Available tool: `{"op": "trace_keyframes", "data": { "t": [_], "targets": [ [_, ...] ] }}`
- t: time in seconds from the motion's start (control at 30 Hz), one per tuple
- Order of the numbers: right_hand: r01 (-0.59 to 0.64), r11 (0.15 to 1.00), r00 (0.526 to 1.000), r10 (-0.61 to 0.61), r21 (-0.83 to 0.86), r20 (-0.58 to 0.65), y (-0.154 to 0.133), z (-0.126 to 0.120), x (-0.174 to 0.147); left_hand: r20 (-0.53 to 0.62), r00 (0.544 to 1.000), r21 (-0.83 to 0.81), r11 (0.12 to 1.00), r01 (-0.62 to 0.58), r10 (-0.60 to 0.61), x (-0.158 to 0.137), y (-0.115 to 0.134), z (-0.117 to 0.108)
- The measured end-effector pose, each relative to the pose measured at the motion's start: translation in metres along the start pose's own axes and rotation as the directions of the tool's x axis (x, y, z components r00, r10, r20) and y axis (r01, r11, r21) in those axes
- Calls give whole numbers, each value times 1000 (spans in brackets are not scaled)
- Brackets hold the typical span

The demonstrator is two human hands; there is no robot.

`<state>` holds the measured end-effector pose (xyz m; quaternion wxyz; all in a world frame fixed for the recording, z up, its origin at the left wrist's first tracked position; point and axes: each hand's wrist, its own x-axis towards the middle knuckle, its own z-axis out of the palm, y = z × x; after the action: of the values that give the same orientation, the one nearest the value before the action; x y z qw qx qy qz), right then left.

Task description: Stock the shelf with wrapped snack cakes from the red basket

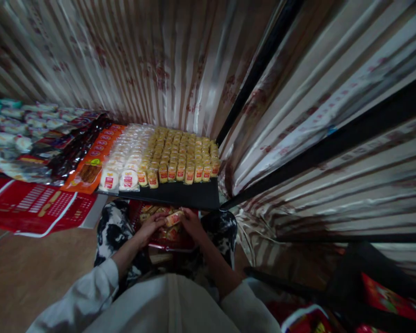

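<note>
Yellowish, oblong plastic packet: fingers of the left hand and right hand pinch it, hiding its ends; shiny packets in the red container below look indistinct.

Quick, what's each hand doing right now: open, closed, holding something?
Left hand: closed on the left end of a small wrapped snack.
Right hand: closed on its other end.

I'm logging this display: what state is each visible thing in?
Small yellow wrapped snack: held between left hand and right hand
Red container: open, packets inside
Yellow oblong wrapped snacks: arranged in rows
White round wrapped snacks: arranged in rows
Orange rectangular packet: lying label-up
Striped fabric curtain: hanging in folds
</note>
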<state>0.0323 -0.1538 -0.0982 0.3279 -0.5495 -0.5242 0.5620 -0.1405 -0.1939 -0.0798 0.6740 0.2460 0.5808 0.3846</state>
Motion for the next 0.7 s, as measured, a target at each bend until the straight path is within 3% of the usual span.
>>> {"op": "trace_keyframes", "data": {
  "t": [0.17,0.27,0.33,0.43,0.5,0.6,0.7],
  "targets": [
    [-100,951,995,92,293,41,-21,3,-15,-24,997,-21,997,-75,75,-10,15,14],
    [-103,933,995,94,346,43,-28,4,-17,-58,985,42,986,-158,161,-11,24,25],
    [-100,956,995,101,276,9,-29,2,-16,-98,968,120,968,-219,231,-8,31,32],
    [-37,999,992,37,2,-117,-31,-4,-16,-90,930,289,903,-318,357,-2,46,40],
    [7,983,975,-47,-182,-217,-36,-9,-18,-45,901,419,827,-376,432,2,60,47],
    [70,932,922,-197,-356,-334,-48,-13,-25,46,865,585,689,-429,499,7,87,62],
    [148,887,829,-353,-438,-434,-59,-15,-28,121,832,678,567,-467,542,14,115,83]
  ]
}}
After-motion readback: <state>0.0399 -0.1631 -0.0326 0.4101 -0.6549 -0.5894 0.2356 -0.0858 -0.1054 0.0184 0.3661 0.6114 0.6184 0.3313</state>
